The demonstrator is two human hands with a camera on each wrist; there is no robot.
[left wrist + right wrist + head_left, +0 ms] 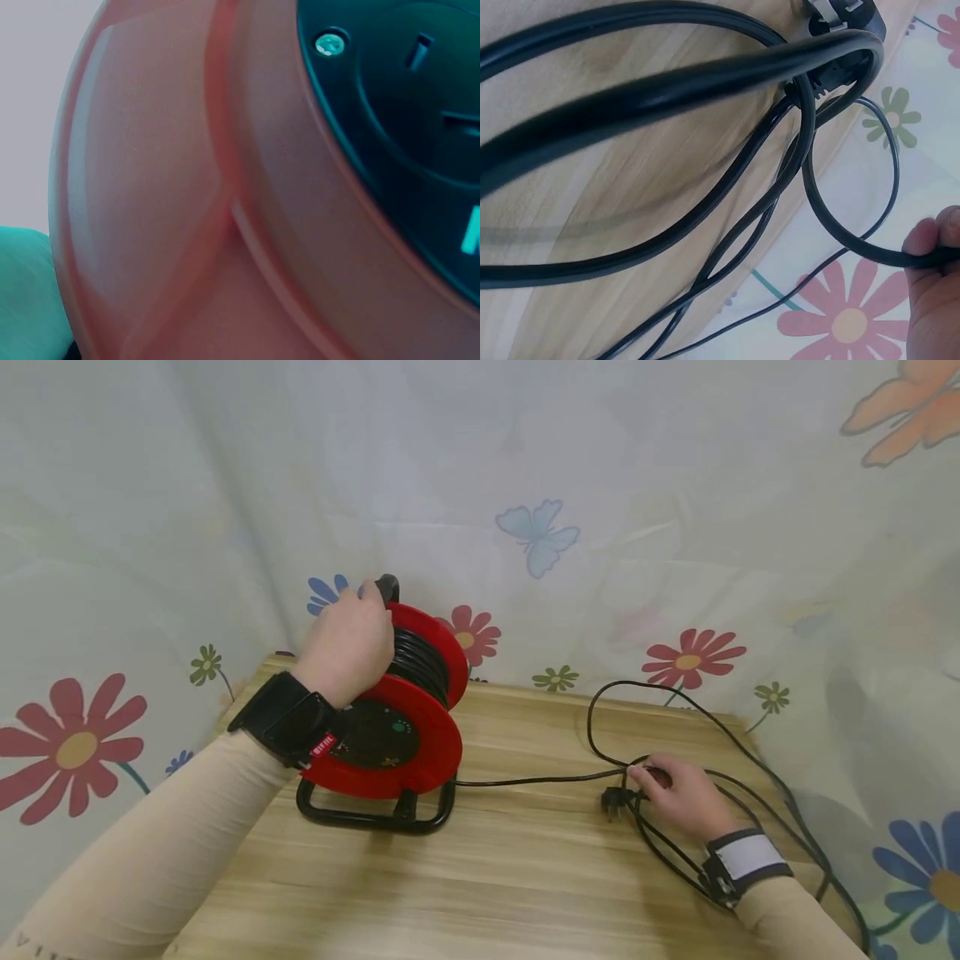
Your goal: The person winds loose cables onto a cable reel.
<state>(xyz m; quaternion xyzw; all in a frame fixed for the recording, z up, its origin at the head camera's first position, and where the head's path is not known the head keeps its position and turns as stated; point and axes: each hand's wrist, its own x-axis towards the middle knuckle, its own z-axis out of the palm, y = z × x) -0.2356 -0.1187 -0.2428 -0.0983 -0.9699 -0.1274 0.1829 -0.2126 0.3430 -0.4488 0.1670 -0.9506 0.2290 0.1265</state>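
Observation:
A cable reel with red flanges (438, 739) stands on the left of the wooden table (510, 868) in the head view. Black cable (416, 660) is wound between its flanges. My left hand (348, 643) grips the black handle (387, 587) at its top; the fingertips are hidden. In the left wrist view the red flange (142, 172) and dark centre disc (412, 97) fill most of the picture. My right hand (686, 797) pinches the loose cable (885, 255) at the table's right. A black plug (617, 800) hangs beside those fingers, its pins pointing down.
Loose cable loops (780, 777) spread over the table's right side and past its edge. A taut length of cable (532, 781) runs from the reel to the right hand. Behind the table hangs a curtain (450, 460) printed with flowers and butterflies.

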